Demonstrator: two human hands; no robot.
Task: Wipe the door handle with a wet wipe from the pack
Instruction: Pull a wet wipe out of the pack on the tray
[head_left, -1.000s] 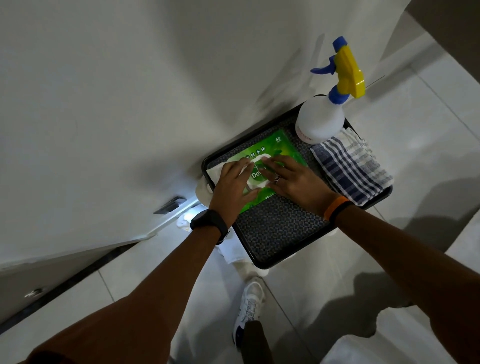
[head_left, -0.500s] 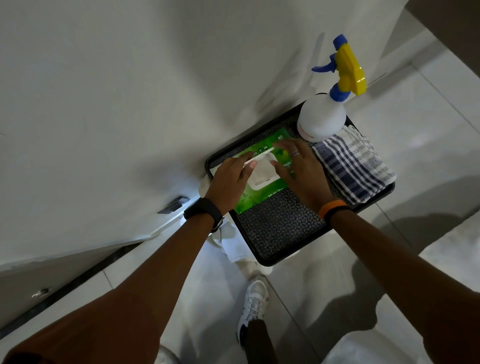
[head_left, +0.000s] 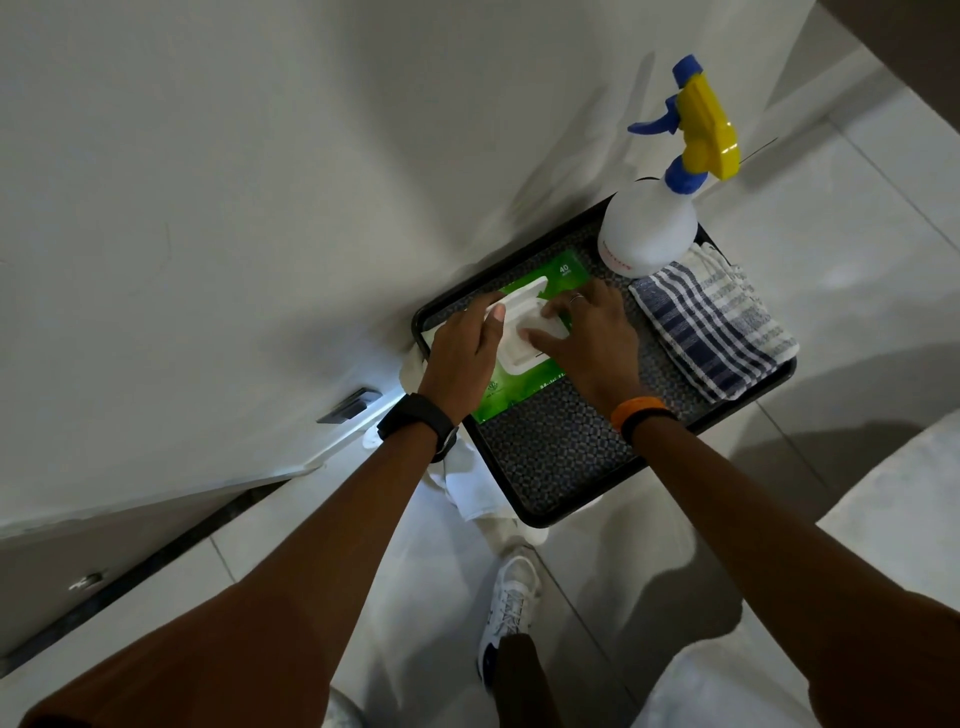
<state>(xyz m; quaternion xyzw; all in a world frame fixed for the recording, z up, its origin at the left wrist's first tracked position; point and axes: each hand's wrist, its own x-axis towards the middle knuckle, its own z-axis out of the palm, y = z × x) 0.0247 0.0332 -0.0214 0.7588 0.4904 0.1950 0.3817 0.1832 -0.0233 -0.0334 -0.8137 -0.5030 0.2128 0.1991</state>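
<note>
A green wet wipe pack (head_left: 558, 274) lies on the left part of a black tray (head_left: 550, 457), close against the white door (head_left: 208, 234). Its white flip lid (head_left: 522, 345) stands open. My left hand (head_left: 460, 358) holds the pack's left end, thumb pressed on the lid. My right hand (head_left: 597, 338) rests over the pack's right side, thumb and forefinger apart at the lid opening, nothing visibly between them. No wipe sticks out that I can make out. A dark metal fitting (head_left: 350, 404) sits on the door's edge; no door handle is in view.
A white spray bottle (head_left: 649, 234) with a yellow and blue trigger stands at the tray's far corner. A blue-checked cloth (head_left: 711, 327) lies folded on the tray's right side. White fabric hangs below the tray. My white shoe (head_left: 511, 597) is on the tiled floor.
The lid, shut under both hands a second ago, has been flipped open. My left thumb now holds it back and my right fingers have moved onto the opening.
</note>
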